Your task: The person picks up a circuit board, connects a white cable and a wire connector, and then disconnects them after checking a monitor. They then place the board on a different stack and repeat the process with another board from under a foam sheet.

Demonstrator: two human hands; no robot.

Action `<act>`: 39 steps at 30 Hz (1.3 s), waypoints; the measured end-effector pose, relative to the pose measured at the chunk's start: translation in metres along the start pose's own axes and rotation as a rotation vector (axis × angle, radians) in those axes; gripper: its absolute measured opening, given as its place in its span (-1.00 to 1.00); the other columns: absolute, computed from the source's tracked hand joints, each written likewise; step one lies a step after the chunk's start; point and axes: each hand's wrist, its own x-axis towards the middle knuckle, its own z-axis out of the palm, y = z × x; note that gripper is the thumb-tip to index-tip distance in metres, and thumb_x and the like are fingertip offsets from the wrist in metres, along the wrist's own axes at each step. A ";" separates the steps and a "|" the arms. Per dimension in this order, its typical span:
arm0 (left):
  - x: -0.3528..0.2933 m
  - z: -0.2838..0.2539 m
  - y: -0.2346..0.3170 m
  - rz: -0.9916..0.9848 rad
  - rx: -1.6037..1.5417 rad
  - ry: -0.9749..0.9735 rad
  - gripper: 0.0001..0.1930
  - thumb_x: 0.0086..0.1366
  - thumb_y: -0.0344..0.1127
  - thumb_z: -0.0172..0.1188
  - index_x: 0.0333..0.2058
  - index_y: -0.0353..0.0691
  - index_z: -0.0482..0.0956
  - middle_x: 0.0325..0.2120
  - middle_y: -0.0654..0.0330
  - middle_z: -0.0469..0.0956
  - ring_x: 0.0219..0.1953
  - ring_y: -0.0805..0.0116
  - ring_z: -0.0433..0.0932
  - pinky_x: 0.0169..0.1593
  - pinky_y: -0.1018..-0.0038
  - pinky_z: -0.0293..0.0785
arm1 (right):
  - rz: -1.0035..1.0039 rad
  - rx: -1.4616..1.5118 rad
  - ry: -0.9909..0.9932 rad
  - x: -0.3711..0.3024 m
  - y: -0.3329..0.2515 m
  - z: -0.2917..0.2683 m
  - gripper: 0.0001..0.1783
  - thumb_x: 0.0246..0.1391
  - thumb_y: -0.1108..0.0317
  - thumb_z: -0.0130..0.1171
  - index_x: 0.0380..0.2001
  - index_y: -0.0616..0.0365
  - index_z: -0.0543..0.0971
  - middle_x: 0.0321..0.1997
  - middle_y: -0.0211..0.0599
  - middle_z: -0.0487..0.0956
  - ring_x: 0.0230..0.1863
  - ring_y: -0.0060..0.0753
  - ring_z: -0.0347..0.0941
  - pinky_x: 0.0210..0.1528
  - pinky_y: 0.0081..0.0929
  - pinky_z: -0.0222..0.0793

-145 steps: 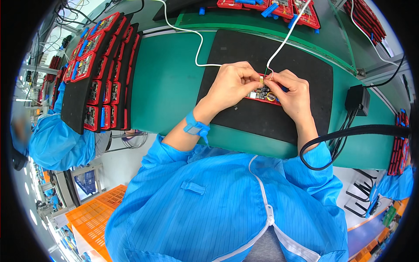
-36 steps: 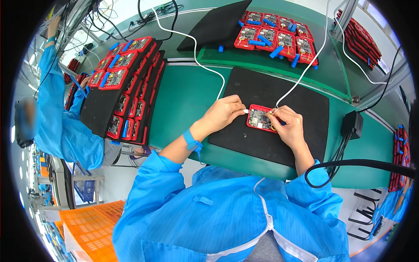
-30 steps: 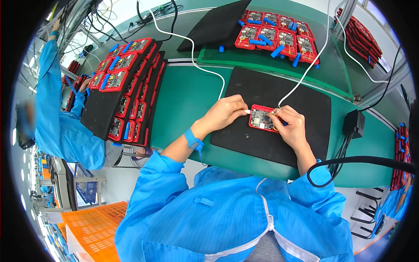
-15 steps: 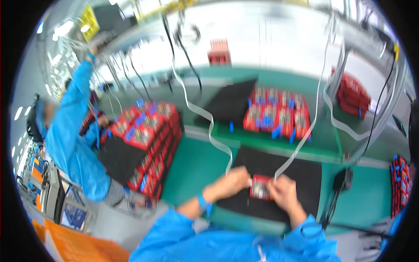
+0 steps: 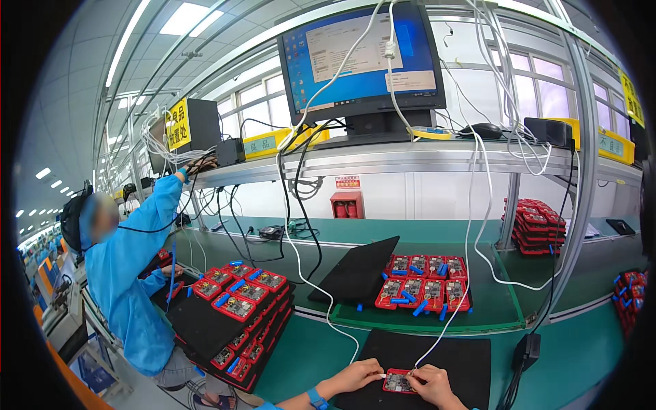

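A small circuit board in a red frame [image 5: 398,382] lies on a black mat [image 5: 465,357] at the lower edge. My left hand [image 5: 361,376] is at its left side, fingers pinched on the plug end of a white cable [image 5: 339,324]. My right hand [image 5: 433,384] is closed at the board's right side. A second white cable [image 5: 445,326] runs down to its fingertips, which also touch the frame. The fingers partly hide both cable ends.
Red-framed boards [image 5: 427,281] with blue pieces sit behind the mat, beside a tilted black sheet [image 5: 355,272]. Stacked boards [image 5: 249,294] stand at left by a co-worker in blue [image 5: 130,266]. A monitor [image 5: 362,61] stands on the shelf above; a black adapter [image 5: 527,351] hangs right.
The view has tilted upward, bringing the monitor and shelf into sight and placing my hands lower in the picture. Both hands stay at the board with the cables.
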 end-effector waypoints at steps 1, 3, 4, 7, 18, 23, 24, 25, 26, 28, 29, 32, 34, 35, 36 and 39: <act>0.000 0.001 -0.003 0.007 -0.011 0.006 -0.81 0.28 -0.33 0.17 -0.21 -0.33 0.56 -0.36 0.11 0.46 -0.35 0.21 0.50 -0.26 0.40 0.41 | 0.002 -0.004 -0.001 0.001 0.000 0.000 -0.93 -0.15 0.47 0.33 -0.54 0.23 0.64 -0.57 -0.27 0.62 -0.50 -0.35 0.56 -0.43 -0.48 0.49; 0.001 0.001 -0.003 0.015 -0.022 0.012 -0.81 0.29 -0.33 0.17 -0.21 -0.33 0.56 -0.36 0.11 0.46 -0.35 0.21 0.49 -0.26 0.40 0.41 | -0.005 0.010 0.012 0.000 0.006 0.003 -0.93 -0.15 0.47 0.33 -0.54 0.23 0.64 -0.57 -0.27 0.62 -0.50 -0.35 0.56 -0.43 -0.48 0.49; 0.001 0.000 -0.002 0.007 -0.017 0.004 -0.81 0.29 -0.33 0.16 -0.21 -0.33 0.56 -0.36 0.11 0.46 -0.35 0.21 0.49 -0.26 0.40 0.41 | -0.011 0.024 0.023 -0.001 0.009 0.004 -0.93 -0.15 0.47 0.33 -0.54 0.23 0.64 -0.58 -0.27 0.62 -0.50 -0.35 0.56 -0.43 -0.49 0.49; 0.000 0.000 -0.002 -0.001 -0.013 -0.003 -0.81 0.29 -0.33 0.16 -0.21 -0.33 0.56 -0.35 0.12 0.46 -0.36 0.21 0.49 -0.26 0.40 0.41 | -0.028 0.013 0.006 -0.004 0.013 0.005 -0.90 -0.15 0.46 0.35 -0.49 0.23 0.66 -0.54 -0.27 0.63 -0.48 -0.34 0.56 -0.43 -0.48 0.50; 0.000 -0.003 0.007 -0.069 0.011 -0.062 -0.80 0.28 -0.32 0.18 -0.20 -0.33 0.56 -0.38 0.15 0.43 -0.40 0.32 0.46 -0.31 0.45 0.41 | -0.049 0.015 0.018 -0.006 0.011 0.004 -0.88 -0.16 0.46 0.36 -0.48 0.25 0.65 -0.56 -0.26 0.62 -0.49 -0.32 0.56 -0.43 -0.47 0.50; 0.002 0.001 0.007 -0.024 0.004 -0.066 -0.78 0.26 -0.33 0.20 -0.18 -0.32 0.53 -0.34 0.16 0.42 -0.42 0.28 0.45 -0.31 0.43 0.42 | -0.033 0.025 0.018 -0.006 0.011 0.004 -0.88 -0.16 0.47 0.35 -0.48 0.25 0.65 -0.56 -0.24 0.62 -0.49 -0.32 0.56 -0.43 -0.47 0.50; 0.003 0.002 0.004 -0.025 0.005 -0.065 -0.78 0.26 -0.33 0.20 -0.18 -0.32 0.53 -0.34 0.16 0.42 -0.42 0.28 0.45 -0.31 0.43 0.42 | -0.033 0.020 0.016 -0.006 0.010 0.004 -0.88 -0.16 0.47 0.35 -0.48 0.25 0.65 -0.56 -0.24 0.62 -0.49 -0.32 0.56 -0.43 -0.47 0.50; 0.005 0.003 0.000 0.119 0.102 -0.010 -0.79 0.26 -0.35 0.18 -0.17 -0.32 0.51 -0.33 0.16 0.42 -0.41 0.21 0.45 -0.29 0.38 0.43 | -0.034 0.015 0.015 -0.005 0.009 0.003 -0.89 -0.16 0.47 0.35 -0.48 0.25 0.66 -0.56 -0.24 0.62 -0.49 -0.32 0.56 -0.43 -0.47 0.50; 0.006 0.003 -0.003 0.263 0.200 0.045 -0.79 0.27 -0.36 0.17 -0.17 -0.32 0.48 -0.32 0.15 0.42 -0.41 0.14 0.45 -0.27 0.33 0.43 | -0.034 0.015 0.014 -0.005 0.009 0.003 -0.89 -0.16 0.47 0.35 -0.48 0.25 0.66 -0.56 -0.24 0.62 -0.49 -0.32 0.56 -0.43 -0.47 0.50; 0.007 0.003 -0.002 0.244 0.153 0.025 -0.81 0.28 -0.36 0.15 -0.19 -0.32 0.45 -0.31 0.10 0.43 -0.38 0.09 0.47 -0.25 0.30 0.43 | -0.022 0.017 0.009 -0.004 0.010 0.003 -0.89 -0.15 0.46 0.34 -0.49 0.24 0.66 -0.56 -0.24 0.62 -0.49 -0.32 0.56 -0.43 -0.47 0.50; 0.008 0.002 -0.002 0.225 0.107 0.005 -0.82 0.29 -0.36 0.12 -0.20 -0.32 0.42 -0.30 0.06 0.45 -0.36 0.04 0.49 -0.23 0.26 0.42 | -0.022 0.017 0.009 -0.003 0.010 0.003 -0.89 -0.15 0.46 0.34 -0.49 0.24 0.66 -0.56 -0.24 0.62 -0.49 -0.32 0.56 -0.43 -0.47 0.50; 0.010 -0.002 0.005 -0.057 -0.031 -0.131 -0.83 0.32 -0.33 0.08 -0.20 -0.30 0.39 -0.36 0.02 0.50 -0.37 0.06 0.52 -0.28 0.27 0.42 | -0.005 0.035 0.021 0.000 0.009 0.001 -0.91 -0.15 0.46 0.34 -0.50 0.23 0.66 -0.55 -0.23 0.62 -0.50 -0.32 0.56 -0.44 -0.47 0.50; 0.011 -0.006 0.006 -0.092 -0.056 -0.171 -0.82 0.32 -0.32 0.09 -0.19 -0.28 0.39 -0.41 0.03 0.52 -0.39 0.07 0.54 -0.30 0.28 0.42 | 0.021 0.076 0.049 0.001 0.006 0.000 -0.92 -0.13 0.45 0.33 -0.51 0.23 0.66 -0.57 -0.23 0.62 -0.51 -0.35 0.55 -0.46 -0.48 0.49; 0.012 -0.008 0.006 -0.127 -0.081 -0.210 -0.81 0.32 -0.30 0.09 -0.18 -0.27 0.39 -0.47 0.05 0.54 -0.42 0.08 0.55 -0.33 0.29 0.42 | 0.020 0.076 0.049 0.002 0.004 -0.001 -0.92 -0.13 0.45 0.33 -0.51 0.23 0.66 -0.57 -0.23 0.62 -0.51 -0.35 0.55 -0.46 -0.48 0.49; 0.013 -0.011 0.008 -0.128 -0.079 -0.211 -0.81 0.32 -0.30 0.09 -0.18 -0.27 0.39 -0.47 0.05 0.54 -0.42 0.08 0.55 -0.33 0.29 0.42 | 0.047 0.084 0.055 0.001 0.002 -0.002 -0.92 -0.13 0.45 0.33 -0.52 0.23 0.66 -0.58 -0.23 0.61 -0.53 -0.36 0.55 -0.47 -0.49 0.48; 0.011 -0.010 0.006 -0.167 -0.110 -0.251 -0.78 0.33 -0.28 0.12 -0.14 -0.27 0.43 -0.48 0.13 0.53 -0.47 0.40 0.48 -0.33 0.49 0.38 | 0.115 0.121 0.058 -0.003 0.000 -0.003 -0.91 -0.12 0.44 0.32 -0.52 0.24 0.65 -0.60 -0.24 0.60 -0.55 -0.39 0.54 -0.49 -0.51 0.45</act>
